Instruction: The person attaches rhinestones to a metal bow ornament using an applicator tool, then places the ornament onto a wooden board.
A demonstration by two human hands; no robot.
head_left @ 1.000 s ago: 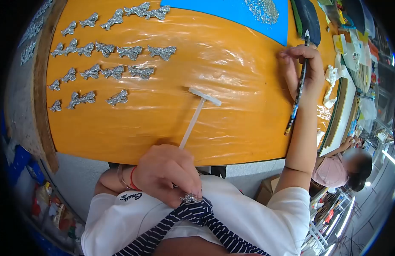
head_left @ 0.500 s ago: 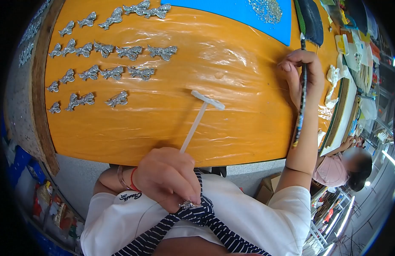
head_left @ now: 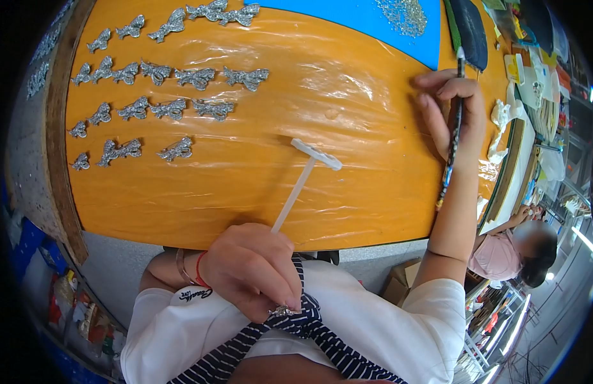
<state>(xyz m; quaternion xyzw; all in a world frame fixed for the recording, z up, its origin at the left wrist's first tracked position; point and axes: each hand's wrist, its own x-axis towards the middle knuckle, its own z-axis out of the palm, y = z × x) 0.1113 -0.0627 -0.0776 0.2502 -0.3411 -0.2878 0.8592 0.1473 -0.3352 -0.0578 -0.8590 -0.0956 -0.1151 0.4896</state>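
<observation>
My left hand is closed near my chest, its fingertips pinching a small silver ornament over the striped tie. From the same hand a white T-shaped stick sticks out over the orange table. At the table's right side, my right hand holds a dark patterned pen between thumb and fingers, its pale tip pointing away from me. Silver bow-shaped ornaments lie in rows on the table's left part.
A blue board with a pile of small shiny stones lies at the far edge. Beside it is a dark pad. Crumpled white material lies at the right edge. Another person sits at the far right.
My right hand has shifted slightly and its fingers have spread a little around the pen, which has tilted. The T-shaped stick has moved slightly right and toward me.
</observation>
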